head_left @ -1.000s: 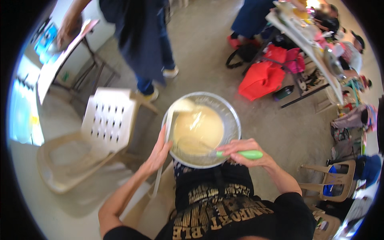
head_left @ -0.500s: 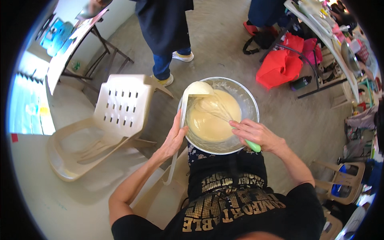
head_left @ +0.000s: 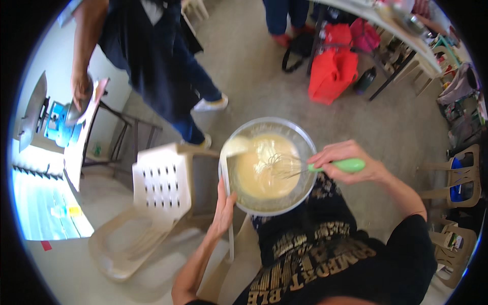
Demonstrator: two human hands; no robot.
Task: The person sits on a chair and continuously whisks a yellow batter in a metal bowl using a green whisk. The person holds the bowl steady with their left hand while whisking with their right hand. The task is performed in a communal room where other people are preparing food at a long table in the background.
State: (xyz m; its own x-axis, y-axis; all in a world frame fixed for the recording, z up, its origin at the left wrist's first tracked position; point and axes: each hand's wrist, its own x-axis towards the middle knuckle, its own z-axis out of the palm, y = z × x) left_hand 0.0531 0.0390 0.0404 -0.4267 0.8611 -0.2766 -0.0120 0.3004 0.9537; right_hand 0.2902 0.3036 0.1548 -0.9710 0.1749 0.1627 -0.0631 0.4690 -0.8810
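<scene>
Two hands are sharing the work, and neither has much margin. You are bracing the metal bowl (head_left: 268,166) against your lap with no bench under it; your left hand (head_left: 224,212) is gripping its near rim, fingers clenched on the edge together with the long handle of a white spatula (head_left: 230,195) leaning inside. Your right hand (head_left: 341,162) is grasping the green handle of the whisk (head_left: 305,166), its wires lying in the pale batter (head_left: 262,173). If you are whisking hard on the far side, the bowl is likely tipping away and spilling onto the floor. That loose spatula may be slipping too. Someone in dark clothes (head_left: 147,56) is standing close beside the white plastic chair (head_left: 160,193).
</scene>
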